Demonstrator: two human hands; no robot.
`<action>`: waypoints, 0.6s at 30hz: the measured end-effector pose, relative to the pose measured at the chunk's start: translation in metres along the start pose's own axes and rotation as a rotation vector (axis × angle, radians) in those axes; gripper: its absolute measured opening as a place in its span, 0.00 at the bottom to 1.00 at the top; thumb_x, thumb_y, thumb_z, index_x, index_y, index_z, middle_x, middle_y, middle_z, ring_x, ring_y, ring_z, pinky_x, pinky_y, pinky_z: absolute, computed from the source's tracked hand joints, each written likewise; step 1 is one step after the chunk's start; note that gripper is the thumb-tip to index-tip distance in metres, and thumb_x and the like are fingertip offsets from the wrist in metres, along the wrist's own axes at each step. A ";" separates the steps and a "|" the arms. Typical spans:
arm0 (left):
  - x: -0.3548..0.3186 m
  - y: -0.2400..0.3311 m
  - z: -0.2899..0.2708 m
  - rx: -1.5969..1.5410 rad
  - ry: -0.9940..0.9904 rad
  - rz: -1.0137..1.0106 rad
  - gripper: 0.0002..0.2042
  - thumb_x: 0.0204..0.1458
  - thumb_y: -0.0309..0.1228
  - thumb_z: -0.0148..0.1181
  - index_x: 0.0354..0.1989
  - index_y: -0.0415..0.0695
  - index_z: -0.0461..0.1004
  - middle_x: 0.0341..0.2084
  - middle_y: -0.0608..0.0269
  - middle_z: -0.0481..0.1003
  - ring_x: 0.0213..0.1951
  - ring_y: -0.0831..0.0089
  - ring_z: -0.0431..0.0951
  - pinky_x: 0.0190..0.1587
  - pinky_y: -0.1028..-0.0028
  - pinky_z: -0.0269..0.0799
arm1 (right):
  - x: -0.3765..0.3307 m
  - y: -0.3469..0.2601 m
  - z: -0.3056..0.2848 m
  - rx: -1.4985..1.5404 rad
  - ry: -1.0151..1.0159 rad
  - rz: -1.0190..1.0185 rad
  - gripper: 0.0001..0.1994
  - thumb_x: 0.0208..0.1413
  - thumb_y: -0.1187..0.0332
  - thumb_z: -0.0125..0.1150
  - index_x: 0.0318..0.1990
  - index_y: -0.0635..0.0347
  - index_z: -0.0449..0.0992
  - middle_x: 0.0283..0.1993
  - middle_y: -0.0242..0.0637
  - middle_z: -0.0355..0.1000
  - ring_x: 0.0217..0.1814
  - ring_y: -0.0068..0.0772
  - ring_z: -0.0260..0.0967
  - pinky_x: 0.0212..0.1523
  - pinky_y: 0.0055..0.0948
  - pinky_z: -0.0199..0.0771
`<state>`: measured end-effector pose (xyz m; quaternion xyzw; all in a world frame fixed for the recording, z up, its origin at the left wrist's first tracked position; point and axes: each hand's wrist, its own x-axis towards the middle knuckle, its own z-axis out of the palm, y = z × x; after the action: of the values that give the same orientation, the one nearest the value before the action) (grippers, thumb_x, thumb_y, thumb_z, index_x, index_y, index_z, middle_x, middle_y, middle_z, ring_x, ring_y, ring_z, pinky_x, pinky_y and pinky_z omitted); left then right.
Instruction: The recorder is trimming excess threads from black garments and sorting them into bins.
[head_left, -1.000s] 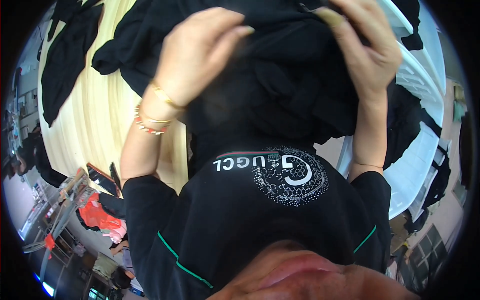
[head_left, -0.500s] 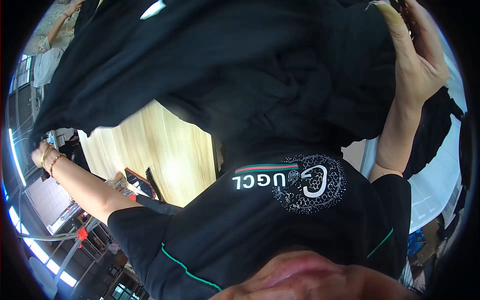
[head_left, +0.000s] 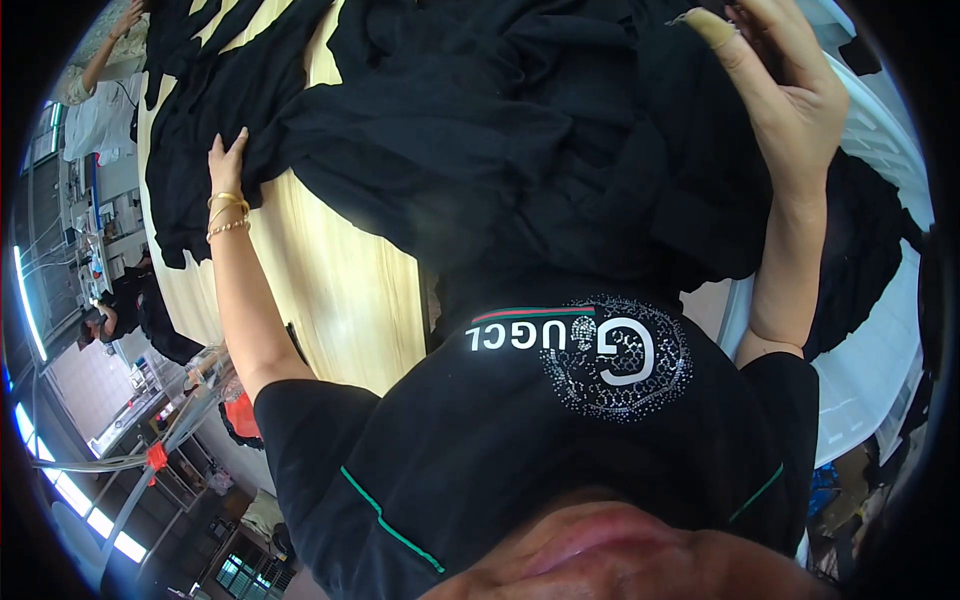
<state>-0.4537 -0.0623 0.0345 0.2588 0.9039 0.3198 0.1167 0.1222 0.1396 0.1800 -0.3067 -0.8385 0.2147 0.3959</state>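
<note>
Black cloth (head_left: 480, 130) lies in loose folds over the pale wood-grain table (head_left: 345, 270), reaching back toward my chest. My left hand (head_left: 228, 165) rests on a black garment piece (head_left: 215, 100) at the left, thumb and fingers spread. Two bracelets circle that wrist. At the right edge of the cloth, my right hand (head_left: 795, 105) has its thumb apart from its fingers. A yellowish cover (head_left: 708, 28) sits on that thumb. The upper edge of the picture cuts off part of those fingers, and whether they touch the cloth cannot be made out.
A white plastic basket (head_left: 855, 400) stands at my right with black cloth (head_left: 865, 250) in it. Another person's arm (head_left: 100, 55) shows at the far upper left. A second person (head_left: 100, 325) is beyond the table at the left. A metal pole with red tape (head_left: 157, 456) stands lower left.
The raised black cloth has come down onto the table. My left hand has moved inward and forward, from gripping the cloth's far left end to lying spread on it. My right hand has shifted slightly left.
</note>
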 end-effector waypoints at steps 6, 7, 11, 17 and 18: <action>-0.089 0.135 0.072 0.046 -0.137 0.868 0.23 0.52 0.36 0.62 0.57 0.43 0.71 0.54 0.49 0.71 0.58 0.61 0.70 0.61 0.70 0.62 | -0.013 0.007 0.011 0.189 -0.377 0.145 0.24 0.42 0.74 0.71 0.51 0.56 0.77 0.29 0.29 0.65 0.26 0.21 0.61 0.27 0.20 0.62; -0.124 0.157 0.053 0.075 -0.134 0.957 0.21 0.53 0.34 0.62 0.55 0.45 0.72 0.51 0.51 0.74 0.55 0.61 0.73 0.59 0.72 0.64 | -0.020 0.022 0.030 0.347 -0.424 0.036 0.29 0.38 0.70 0.74 0.54 0.48 0.76 0.28 0.31 0.65 0.26 0.23 0.63 0.27 0.21 0.65; -0.172 0.189 0.050 0.100 -0.770 0.792 0.26 0.52 0.24 0.59 0.62 0.41 0.65 0.57 0.58 0.69 0.60 0.70 0.66 0.64 0.73 0.55 | -0.028 0.016 0.067 -0.004 -0.520 -0.372 0.17 0.43 0.68 0.70 0.45 0.52 0.79 0.24 0.28 0.65 0.24 0.25 0.63 0.27 0.25 0.66; -0.146 0.222 0.044 -0.451 -0.622 0.848 0.18 0.57 0.19 0.48 0.56 0.37 0.67 0.39 0.65 0.74 0.44 0.79 0.72 0.50 0.80 0.67 | -0.015 0.049 0.024 0.767 -0.595 0.068 0.10 0.53 0.73 0.59 0.41 0.70 0.77 0.33 0.33 0.74 0.33 0.21 0.70 0.36 0.21 0.69; -0.158 0.245 0.043 -0.615 -0.556 0.851 0.17 0.56 0.18 0.49 0.55 0.37 0.69 0.40 0.65 0.74 0.46 0.78 0.73 0.51 0.80 0.67 | -0.010 0.047 0.016 0.787 -0.540 -0.008 0.12 0.55 0.70 0.60 0.44 0.69 0.76 0.33 0.35 0.74 0.34 0.23 0.71 0.39 0.21 0.70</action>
<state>-0.2090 0.0362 0.1652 0.6268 0.5222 0.5059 0.2801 0.1307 0.1646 0.1375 -0.0636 -0.7676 0.5864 0.2509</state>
